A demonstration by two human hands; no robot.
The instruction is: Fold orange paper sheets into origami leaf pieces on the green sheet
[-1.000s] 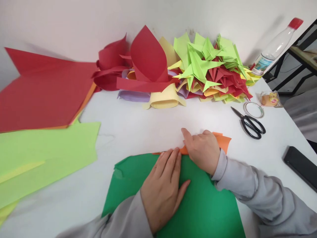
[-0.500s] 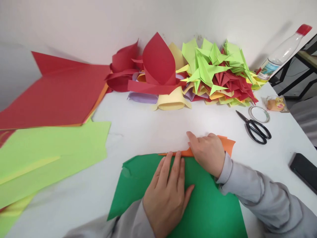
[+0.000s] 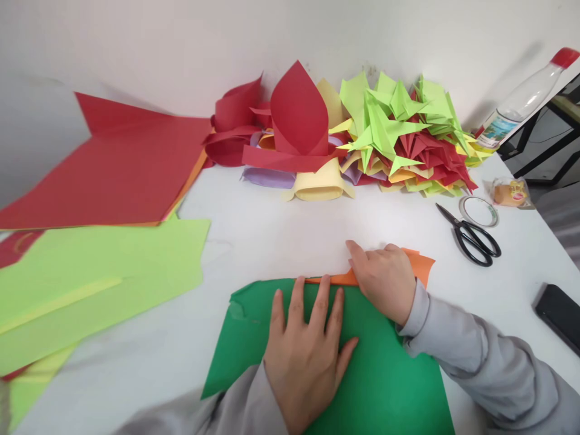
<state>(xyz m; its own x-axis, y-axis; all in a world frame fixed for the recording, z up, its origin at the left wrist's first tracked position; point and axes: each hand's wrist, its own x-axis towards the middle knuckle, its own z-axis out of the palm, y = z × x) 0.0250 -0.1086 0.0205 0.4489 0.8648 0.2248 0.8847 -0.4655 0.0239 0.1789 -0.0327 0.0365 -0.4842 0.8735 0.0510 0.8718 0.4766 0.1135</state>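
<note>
My left hand [image 3: 306, 356] lies flat with its fingers spread on a large green paper sheet [image 3: 389, 374], its fingertips at the sheet's far edge. Along that edge shows a thin strip of orange paper [image 3: 420, 266], which widens to the right beyond my right hand [image 3: 385, 281]. My right hand is closed, its fingers curled down over the orange paper at the green edge. What its fingertips grip, if anything, is hidden beneath it. The green sheet's far left corner is creased.
Red sheets [image 3: 131, 169] and light green sheets [image 3: 104, 260] lie at the left. Folded paper pieces [image 3: 380, 133] are heaped against the wall. At the right are black scissors [image 3: 473, 238], a tape roll [image 3: 480, 211], a wrapped snack [image 3: 511, 193], a bottle [image 3: 521, 103] and a black phone [image 3: 559, 317].
My left hand's fingers have spread apart on the green sheet. My right hand holds nearly the same place on the paper. The whole view has shifted slightly.
</note>
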